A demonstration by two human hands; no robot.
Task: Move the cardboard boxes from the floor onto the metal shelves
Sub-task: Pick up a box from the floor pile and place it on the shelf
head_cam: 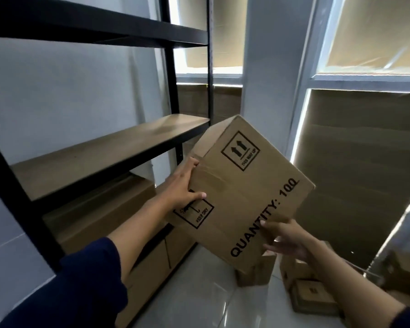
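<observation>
The metal shelves [109, 147] are standing at left, a large box [100, 209] sitting on a lower shelf. The cardboard box [242, 192] — reading "QUANTITY: 100", "THIS WAY UP", "KEEP DRY" — is hanging tilted in the air just beside the shelves, arrows pointing up-right, long axis running lower-left to upper-right. The left hand [185, 185] is gripping its left edge, the right hand [287, 240] curling round its lower corner. Smaller boxes [310, 294] are lying on the floor [206, 299] below.

Black metal shelves [109, 147]: middle wooden board bare, large cardboard box [100, 209] on lower board. Glossy tiled floor [199, 292] carries small boxes [310, 294] at right.
</observation>
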